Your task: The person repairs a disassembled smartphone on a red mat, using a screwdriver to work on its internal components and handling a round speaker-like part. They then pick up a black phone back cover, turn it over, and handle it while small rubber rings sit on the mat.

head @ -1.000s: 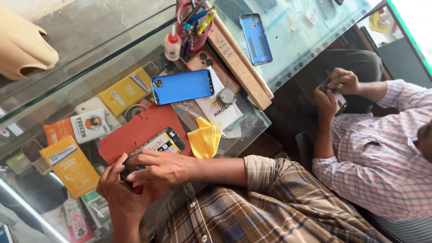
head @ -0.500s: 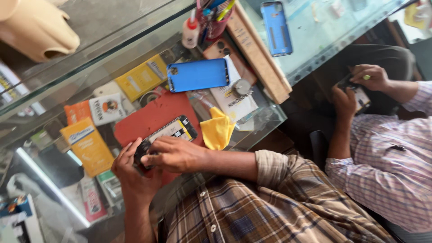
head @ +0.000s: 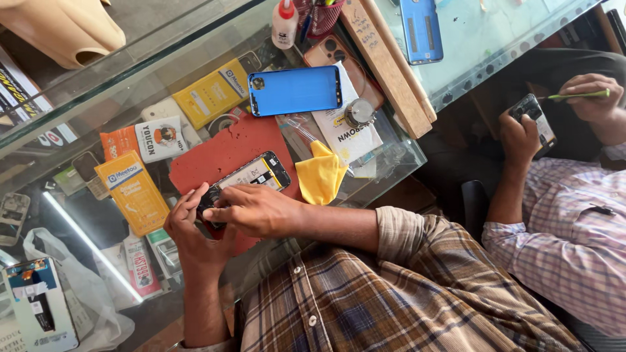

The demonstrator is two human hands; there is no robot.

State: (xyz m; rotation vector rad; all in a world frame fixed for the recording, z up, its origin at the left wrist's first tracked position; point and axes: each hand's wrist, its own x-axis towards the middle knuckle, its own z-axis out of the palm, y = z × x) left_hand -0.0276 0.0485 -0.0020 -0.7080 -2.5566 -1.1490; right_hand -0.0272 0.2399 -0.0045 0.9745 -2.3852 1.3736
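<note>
Both hands, the left hand [head: 192, 231] and right hand [head: 251, 210], grip one end of the opened phone [head: 251, 176] on the red mat [head: 222, 146]. Its blue back cover [head: 295, 90] lies off, just beyond them. Inside work looks unfinished.

Your shirt [head: 417, 300] is a plaid weave of brown, tan and muted blue, buttoned down the front with small pale buttons. Its sleeve is rolled into a thick cuff just above the forearm, leaving both of your hands and wrists bare
</note>
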